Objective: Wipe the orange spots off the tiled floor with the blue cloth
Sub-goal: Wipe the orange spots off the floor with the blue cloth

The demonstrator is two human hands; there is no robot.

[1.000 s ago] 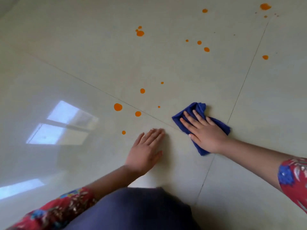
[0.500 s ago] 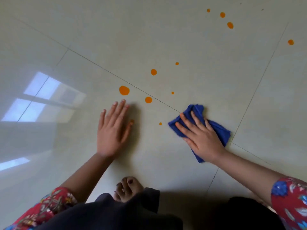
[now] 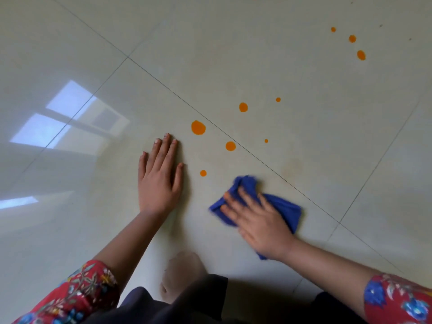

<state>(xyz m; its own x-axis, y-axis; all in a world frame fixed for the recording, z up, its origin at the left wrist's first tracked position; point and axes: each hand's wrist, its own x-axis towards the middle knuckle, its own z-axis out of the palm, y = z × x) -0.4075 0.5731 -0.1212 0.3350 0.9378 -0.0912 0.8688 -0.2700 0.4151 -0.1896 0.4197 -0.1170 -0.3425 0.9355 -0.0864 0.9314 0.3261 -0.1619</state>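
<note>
My right hand (image 3: 258, 224) presses flat, fingers spread, on the crumpled blue cloth (image 3: 284, 205) on the pale tiled floor (image 3: 304, 127). My left hand (image 3: 160, 178) rests flat on the floor to the left of the cloth, fingers straight. Orange spots lie just beyond both hands: a large orange spot (image 3: 198, 127), a medium spot (image 3: 230, 146), a small spot (image 3: 203, 173) next to my left thumb, another spot (image 3: 243, 107) past the grout line. Three more far spots (image 3: 361, 55) sit at the upper right. A faint smear (image 3: 292, 166) shows above the cloth.
Dark grout lines (image 3: 257, 157) cross the floor diagonally. A window's reflection (image 3: 67, 115) shines on the glossy tile at left. My bare foot (image 3: 182, 274) and dark clothing are at the bottom between my arms.
My right hand has slid the cloth left and toward me, over the small spot that lay beside it. The view has shifted, so the spots sit lower in frame. My left hand stays planted.
</note>
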